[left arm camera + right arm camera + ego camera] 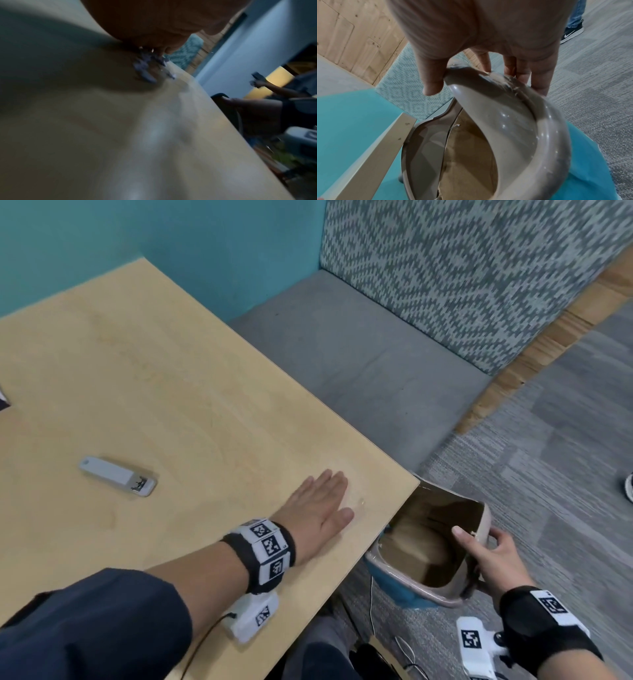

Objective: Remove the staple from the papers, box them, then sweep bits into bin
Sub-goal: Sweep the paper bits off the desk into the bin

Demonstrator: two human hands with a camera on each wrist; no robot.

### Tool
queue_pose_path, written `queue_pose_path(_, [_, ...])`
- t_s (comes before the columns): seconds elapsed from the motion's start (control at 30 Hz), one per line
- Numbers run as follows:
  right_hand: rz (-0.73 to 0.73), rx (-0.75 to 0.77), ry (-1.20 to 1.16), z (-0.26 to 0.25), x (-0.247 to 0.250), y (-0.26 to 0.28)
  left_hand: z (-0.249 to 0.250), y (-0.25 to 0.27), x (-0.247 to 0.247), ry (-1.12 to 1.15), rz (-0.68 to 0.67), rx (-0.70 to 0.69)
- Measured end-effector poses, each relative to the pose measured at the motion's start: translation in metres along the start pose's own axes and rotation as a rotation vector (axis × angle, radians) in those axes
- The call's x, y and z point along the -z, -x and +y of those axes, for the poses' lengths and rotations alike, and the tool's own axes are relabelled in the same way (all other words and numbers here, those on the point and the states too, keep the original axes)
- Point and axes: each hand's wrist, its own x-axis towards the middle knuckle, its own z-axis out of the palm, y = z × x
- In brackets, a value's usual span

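Both hands work: our left hand (320, 508) lies flat on the table (171, 392), apparently against paper bits (145, 67); our right hand (486, 556) grips the bin (442, 597) rim.

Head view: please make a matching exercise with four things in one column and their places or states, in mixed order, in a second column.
Things:
1. left hand
2. right hand
3. staple remover
4. bin

States:
A. lies alone on the table
B. grips the bin rim
C. flat on the table near its edge
D. tilted below the table edge

Pairs: 1-C, 2-B, 3-A, 4-D
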Motion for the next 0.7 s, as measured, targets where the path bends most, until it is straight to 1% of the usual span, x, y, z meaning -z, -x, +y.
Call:
queue_pose_path(0.03, [0.002, -0.004, 0.001, 0.000, 0.000, 0.000, -0.004, 0.007, 0.003, 0.010, 0.018, -0.015])
queue_pose_path(0.07, [0.005, -0.005, 0.001, 0.002, 0.001, -0.001, -0.009, 0.015, 0.003, 0.033, 0.067, -0.005])
queue_pose_path(0.1, [0.005, -0.004, -0.001, 0.003, 0.001, -0.002, -0.014, 0.025, 0.001, 0.065, 0.131, 0.039])
queue_pose_path(0.13, [0.004, 0.000, -0.004, 0.004, 0.002, -0.003, -0.018, 0.037, -0.003, 0.101, 0.183, 0.111])
queue_pose_path(0.17, [0.001, 0.003, -0.010, 0.004, 0.001, -0.002, -0.020, 0.050, -0.010, 0.131, 0.202, 0.195])
queue_pose_path(0.23, [0.004, 0.003, -0.020, 0.001, 0.001, 0.001, -0.015, 0.074, -0.026, 0.142, 0.147, 0.321])
queue_pose_path(0.3, [0.007, 0.006, -0.028, -0.002, 0.001, 0.005, -0.002, 0.082, -0.039, 0.108, 0.089, 0.362])
queue_pose_path(0.37, [0.007, 0.009, -0.041, -0.001, 0.002, 0.006, 0.014, 0.071, -0.046, 0.110, 0.103, 0.406])
queue_pose_path(0.5, [0.001, -0.015, -0.067, 0.003, 0.005, 0.008, 0.041, 0.024, -0.045, 0.166, 0.231, 0.513])
queue_pose_path(0.6, [0.007, -0.022, -0.060, 0.004, 0.004, 0.011, 0.054, -0.004, -0.038, 0.189, 0.271, 0.528])
queue_pose_path(0.7, [0.021, -0.022, -0.045, 0.003, 0.002, 0.014, 0.060, -0.021, -0.034, 0.190, 0.282, 0.504])
